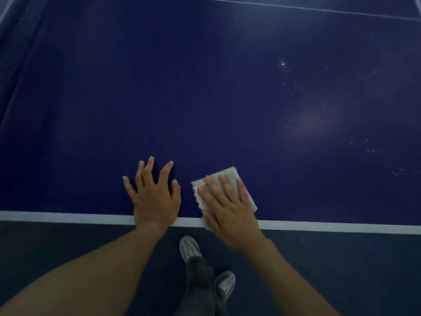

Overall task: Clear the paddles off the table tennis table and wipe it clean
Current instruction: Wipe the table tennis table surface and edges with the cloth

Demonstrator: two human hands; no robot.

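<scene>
The dark blue table tennis table point(205, 87) fills most of the head view, with a white line along its near edge. My right hand point(227, 206) lies flat with straight fingers on a folded pale cloth point(230, 176), pressing it onto the table by the near edge. My left hand point(153, 197) rests flat on the bare table top just to the left of it, fingers spread. No paddle is in view.
The net point(16, 49) runs along the far left. White specks and smears point(287, 74) dot the table's right half. A thin white line point(296, 6) crosses the top. Below the edge are the dark floor and my grey shoes point(189, 247).
</scene>
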